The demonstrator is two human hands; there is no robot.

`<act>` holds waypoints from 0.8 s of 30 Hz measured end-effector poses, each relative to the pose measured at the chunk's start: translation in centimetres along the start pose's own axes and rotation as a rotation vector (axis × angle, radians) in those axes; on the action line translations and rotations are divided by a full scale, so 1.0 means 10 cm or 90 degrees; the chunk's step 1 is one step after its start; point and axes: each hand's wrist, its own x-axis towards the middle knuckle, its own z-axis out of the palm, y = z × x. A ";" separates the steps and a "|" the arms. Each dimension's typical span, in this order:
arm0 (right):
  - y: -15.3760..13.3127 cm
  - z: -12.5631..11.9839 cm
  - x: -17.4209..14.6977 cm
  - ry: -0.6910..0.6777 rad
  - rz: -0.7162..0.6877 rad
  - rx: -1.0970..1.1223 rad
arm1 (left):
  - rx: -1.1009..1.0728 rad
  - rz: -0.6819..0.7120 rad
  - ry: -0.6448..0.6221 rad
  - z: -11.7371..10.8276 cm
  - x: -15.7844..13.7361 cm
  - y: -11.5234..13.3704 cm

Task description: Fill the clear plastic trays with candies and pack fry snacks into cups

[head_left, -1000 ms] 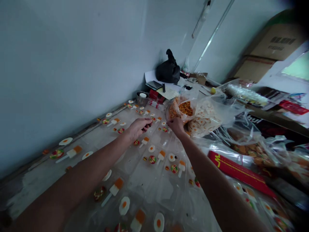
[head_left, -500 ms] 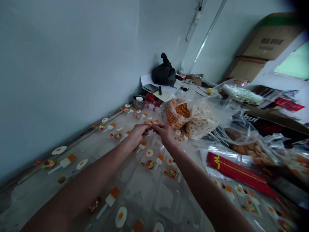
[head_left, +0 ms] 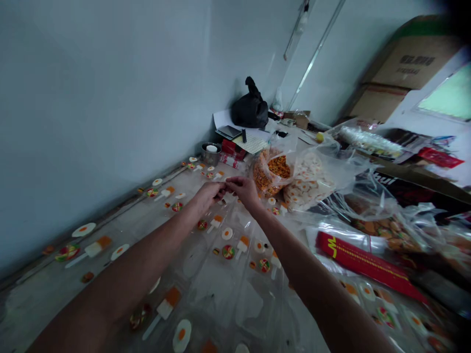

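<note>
My left hand (head_left: 213, 192) and my right hand (head_left: 243, 190) meet above the middle of the table, fingertips touching. Both are closed in a pinch, and whatever lies between the fingers is too small to make out. Beneath and around them, clear plastic packs carry groups of miniature food pieces. Among these are a fried egg piece (head_left: 227, 233), a round pizza-like piece (head_left: 228, 252), an ice-pop piece (head_left: 242, 246) and a tiny burger piece (head_left: 216, 251). Just beyond my right hand stands an open clear bag of small orange pieces (head_left: 278, 167).
Beside it sits a bag of fried egg pieces (head_left: 309, 179). A red printed strip (head_left: 368, 262) and more filled bags (head_left: 395, 225) crowd the right. Farther back are a metal cup (head_left: 211, 156), a black bag (head_left: 250, 110) and cardboard boxes (head_left: 412, 63). A wall (head_left: 110, 88) borders the left.
Both hands have shifted slightly up and to the left, still together. The right hand now overlaps the left fingertips a little more. The items on the table look unchanged.
</note>
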 end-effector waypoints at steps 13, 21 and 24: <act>0.05 -0.43 0.53 0.114 0.083 -0.182 | 0.416 0.113 -0.043 -0.24 0.03 0.13; 0.31 -0.25 0.84 0.068 0.092 -0.371 | 0.707 0.229 -0.174 -0.24 0.11 0.07; 0.43 -0.24 0.86 0.067 0.091 -0.400 | 0.760 0.250 -0.180 -0.22 0.16 0.00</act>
